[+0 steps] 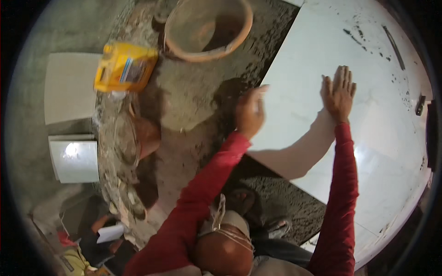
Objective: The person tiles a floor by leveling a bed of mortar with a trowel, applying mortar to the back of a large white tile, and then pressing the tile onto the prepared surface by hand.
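Note:
My right hand lies flat on a large white tile, palm down with the fingers stretched out. My left hand, slightly blurred, is at the tile's left edge beside the dark mortar bed. Its thumb and fingers are apart and nothing shows in it; whether the fingertips touch the tile I cannot tell. Both forearms wear red sleeves. Rough grey mortar shows below the tile's lower edge.
A large clay-coloured basin stands at the far middle, with a yellow jerrycan to its left. An orange-brown bucket lies nearer. Pale tiles are at the left. At the lower left another person holds something white.

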{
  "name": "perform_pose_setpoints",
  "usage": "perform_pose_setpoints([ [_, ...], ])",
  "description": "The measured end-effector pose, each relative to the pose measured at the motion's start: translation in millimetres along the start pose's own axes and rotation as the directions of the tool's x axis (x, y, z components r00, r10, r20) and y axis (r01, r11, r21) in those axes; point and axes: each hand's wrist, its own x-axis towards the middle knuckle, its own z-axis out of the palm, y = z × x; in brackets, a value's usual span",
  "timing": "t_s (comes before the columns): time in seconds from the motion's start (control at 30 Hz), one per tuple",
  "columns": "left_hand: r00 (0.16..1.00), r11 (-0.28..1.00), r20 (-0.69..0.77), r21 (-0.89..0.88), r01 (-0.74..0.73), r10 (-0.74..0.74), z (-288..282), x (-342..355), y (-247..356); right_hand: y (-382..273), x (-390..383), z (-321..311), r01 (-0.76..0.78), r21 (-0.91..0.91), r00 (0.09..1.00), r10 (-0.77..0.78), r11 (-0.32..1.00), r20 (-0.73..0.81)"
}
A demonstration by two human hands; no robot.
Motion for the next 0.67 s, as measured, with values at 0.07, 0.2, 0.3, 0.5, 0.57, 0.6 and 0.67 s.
perform_pose_setpoints([
  [0.07,0.988,0.973,0.027,0.176,0.147,-0.154,-59,-47,-16,22,-21,-21,0.061,0.044,0.996,-0.064,0.997,0.060],
  [0.2,0.913,0.919,0.223,0.282,0.276,-0.342,-153,-134,-20,44,-84,-52,0.193,0.095,0.962,-0.207,0.977,0.178],
  [0.3,0.898,0.861,0.189,0.415,0.295,-0.399,-169,-166,-36,66,-142,-73,0.186,0.005,0.948,-0.180,0.983,0.263],
  [0.5,0.928,0.941,0.173,0.141,0.308,-0.330,-155,-133,-17,69,-218,-79,-0.161,0.040,0.978,0.154,0.986,0.140],
  [0.57,0.976,0.951,0.145,0.288,0.116,-0.163,-142,-126,-1,78,-251,-54,-0.165,-0.031,0.978,0.168,0.986,0.124],
  [0.6,0.983,0.957,0.114,0.269,0.110,-0.145,-142,-124,1,38,-249,-46,-0.279,0.174,0.958,0.261,0.944,0.119],
  [0.67,0.970,0.954,0.237,0.277,-0.111,0.044,-110,-110,-29,11,-236,-38,-0.029,0.411,0.998,0.048,0.911,-0.034],
])
